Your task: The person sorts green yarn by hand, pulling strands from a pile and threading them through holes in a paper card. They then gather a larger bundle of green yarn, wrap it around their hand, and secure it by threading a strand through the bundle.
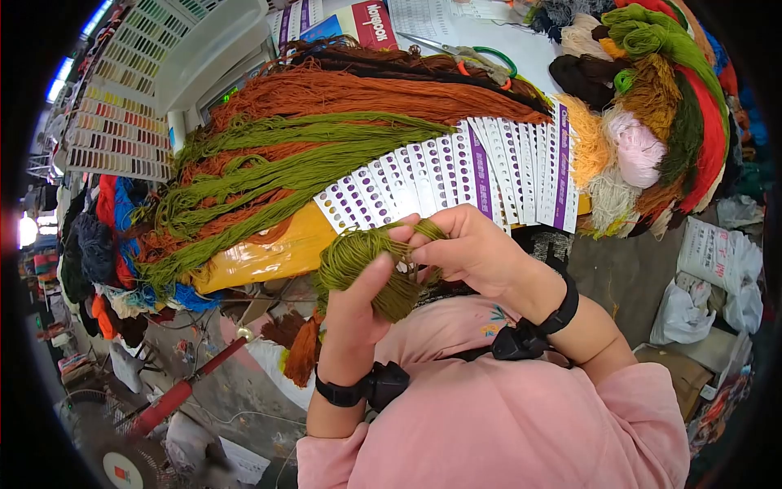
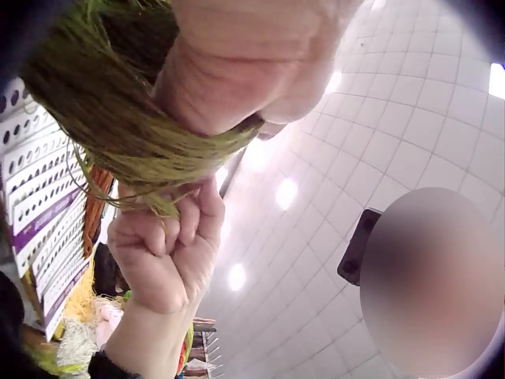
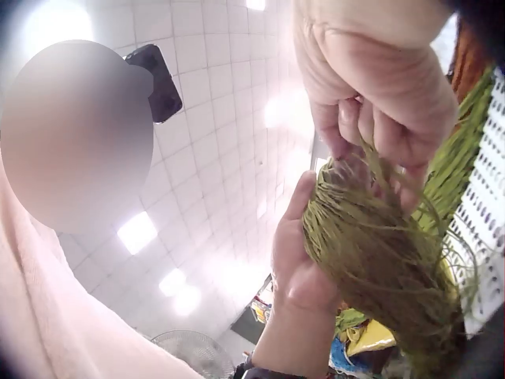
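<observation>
A bundle of olive-green yarn is held up in front of the chest, over the table's near edge. The left hand grips it from below and the side, thumb across the strands. At the bundle's right end, the right hand pinches some strands between thumb and fingers. In the left wrist view the yarn loops round the left hand, with the right hand beyond. The right wrist view shows the right hand at the top of the yarn and the left hand behind it.
On the table lie green strands, rust-coloured strands, punched white cards and scissors. Coloured yarn skeins are heaped at the right. A shade chart stands at the left, and a fan below it.
</observation>
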Action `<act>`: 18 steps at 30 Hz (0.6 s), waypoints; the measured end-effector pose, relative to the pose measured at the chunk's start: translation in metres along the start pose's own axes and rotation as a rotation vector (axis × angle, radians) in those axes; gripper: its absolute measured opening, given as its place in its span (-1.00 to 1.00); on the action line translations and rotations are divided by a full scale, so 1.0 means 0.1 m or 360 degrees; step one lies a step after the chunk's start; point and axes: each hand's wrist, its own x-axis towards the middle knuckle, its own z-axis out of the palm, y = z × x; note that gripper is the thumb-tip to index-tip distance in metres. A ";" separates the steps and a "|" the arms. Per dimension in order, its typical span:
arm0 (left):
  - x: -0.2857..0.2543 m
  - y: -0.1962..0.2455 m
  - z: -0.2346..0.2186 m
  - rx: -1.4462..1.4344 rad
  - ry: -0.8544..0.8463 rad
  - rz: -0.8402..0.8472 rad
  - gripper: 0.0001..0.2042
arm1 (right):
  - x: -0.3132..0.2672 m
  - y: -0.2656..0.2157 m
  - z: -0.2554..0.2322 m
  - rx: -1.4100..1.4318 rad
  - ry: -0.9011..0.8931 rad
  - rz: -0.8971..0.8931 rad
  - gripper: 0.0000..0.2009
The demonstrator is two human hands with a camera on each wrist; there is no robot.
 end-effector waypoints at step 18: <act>0.02 -0.07 0.05 0.0198 0.0153 0.0140 -0.83 | 0.02 0.05 -0.10 0.0203 -0.0168 -0.0064 -0.87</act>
